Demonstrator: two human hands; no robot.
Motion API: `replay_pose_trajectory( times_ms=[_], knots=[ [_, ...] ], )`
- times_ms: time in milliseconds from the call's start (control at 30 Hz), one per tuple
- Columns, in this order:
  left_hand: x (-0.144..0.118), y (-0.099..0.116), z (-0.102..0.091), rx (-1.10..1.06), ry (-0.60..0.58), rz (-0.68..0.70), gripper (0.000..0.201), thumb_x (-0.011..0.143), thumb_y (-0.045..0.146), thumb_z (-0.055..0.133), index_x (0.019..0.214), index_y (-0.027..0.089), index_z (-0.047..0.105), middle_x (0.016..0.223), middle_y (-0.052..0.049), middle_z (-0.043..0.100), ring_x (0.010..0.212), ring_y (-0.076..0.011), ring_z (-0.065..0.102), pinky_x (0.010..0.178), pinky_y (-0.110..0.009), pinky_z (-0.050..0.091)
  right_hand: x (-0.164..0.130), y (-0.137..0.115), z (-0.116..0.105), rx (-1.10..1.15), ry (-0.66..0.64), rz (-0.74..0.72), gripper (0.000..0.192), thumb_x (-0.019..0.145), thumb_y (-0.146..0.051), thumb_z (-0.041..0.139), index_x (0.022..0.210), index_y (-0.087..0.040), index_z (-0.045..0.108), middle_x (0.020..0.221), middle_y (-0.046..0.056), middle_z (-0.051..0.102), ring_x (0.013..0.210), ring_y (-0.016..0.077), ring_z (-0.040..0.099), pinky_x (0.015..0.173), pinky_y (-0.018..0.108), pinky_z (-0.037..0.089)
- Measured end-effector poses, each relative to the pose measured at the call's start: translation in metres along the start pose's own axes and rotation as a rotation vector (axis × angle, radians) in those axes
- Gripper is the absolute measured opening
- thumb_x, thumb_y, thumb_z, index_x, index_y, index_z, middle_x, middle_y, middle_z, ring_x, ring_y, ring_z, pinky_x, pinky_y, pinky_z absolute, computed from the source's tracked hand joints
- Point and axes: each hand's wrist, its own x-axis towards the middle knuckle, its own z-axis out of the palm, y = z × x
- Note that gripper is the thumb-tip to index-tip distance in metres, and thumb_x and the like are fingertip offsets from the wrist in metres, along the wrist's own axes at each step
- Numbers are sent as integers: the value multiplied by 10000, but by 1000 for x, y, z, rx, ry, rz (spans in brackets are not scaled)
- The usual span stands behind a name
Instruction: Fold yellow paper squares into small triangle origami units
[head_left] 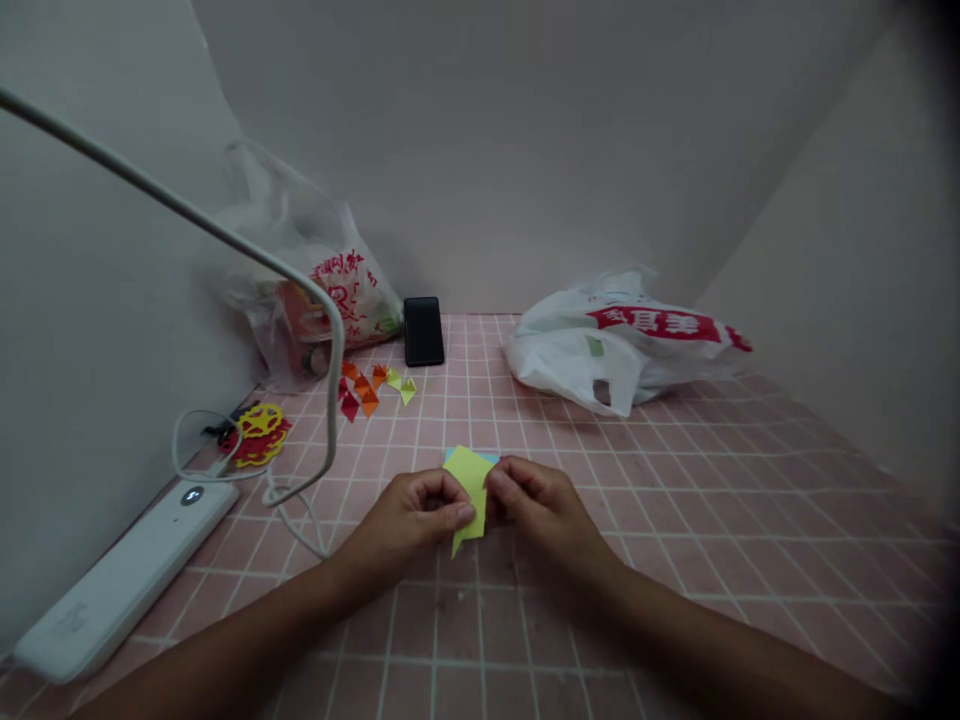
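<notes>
1. Nearest us, our left hand [416,520] and right hand [536,505] meet low over the pink tiled table [712,520], both pinching a yellow-green paper square [470,490].
2. A blue sheet [489,457] peeks out just behind the paper.
3. To the left lies a white lamp base [124,575].
4. Farther back sit small folded paper triangles [371,385].
5. Farthest are a black phone [424,331] and a white plastic bag [615,345].
</notes>
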Motion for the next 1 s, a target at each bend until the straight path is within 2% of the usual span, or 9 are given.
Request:
replay_pose_trajectory(
  times_ms=[100,200,367,467,600,700,800,900,1000],
  knots=[
    [3,-2,0,-119,78,-63,306,712,438,714,745,168,574,525,62,518,440,-64,380,459,-192,248,1,2,-1,96,14,-4,269,897,-410,536,765,-182,586,685,-3,567,622,131,535,588,256,439],
    [5,-2,0,-184,115,-39,320,706,431,736,768,162,575,549,48,554,455,-66,421,448,-183,269,0,5,2,123,-52,-8,175,869,-357,595,818,-190,589,715,-9,576,633,127,531,596,255,430],
    [5,-1,0,-181,67,59,258,716,352,741,765,144,596,619,23,602,539,-85,500,502,-196,387,-1,6,6,57,-77,-18,156,848,-286,586,733,-183,564,692,-2,572,637,134,515,603,266,404],
    [5,-2,-1,-156,43,90,207,724,303,735,747,131,621,623,27,602,535,-75,497,513,-195,407,-2,4,4,-70,-21,-63,123,838,-224,569,722,-189,547,696,-5,562,643,136,511,588,258,396],
    [4,-3,-1,-190,84,116,180,716,272,750,734,132,639,638,11,650,569,-94,565,567,-217,465,-6,2,3,-296,88,-234,77,851,-167,565,789,-199,534,728,-4,560,656,141,519,593,263,393],
    [2,-2,0,-202,129,161,164,717,263,759,746,137,659,689,-3,678,641,-119,617,649,-250,511,-8,1,5,-412,82,-386,105,873,-143,566,785,-196,540,746,6,570,683,149,538,623,274,401],
    [0,-2,2,-158,155,230,136,729,250,755,753,141,676,742,-10,678,697,-130,628,676,-251,522,-10,1,6,-461,67,-470,118,875,-114,567,787,-191,555,749,11,578,704,155,547,642,280,403],
    [-2,-3,3,-90,156,316,84,772,228,715,778,151,681,769,-11,668,717,-135,630,676,-248,522,-10,2,7,-469,96,-472,92,866,-119,588,812,-189,564,750,8,566,694,152,536,630,274,398],
    [-2,-4,3,8,157,419,33,811,192,669,801,161,677,786,-14,653,737,-139,626,682,-247,510,-9,1,7,-406,107,-394,75,845,-127,614,820,-186,575,758,4,558,691,145,532,627,267,403]
  ],
)
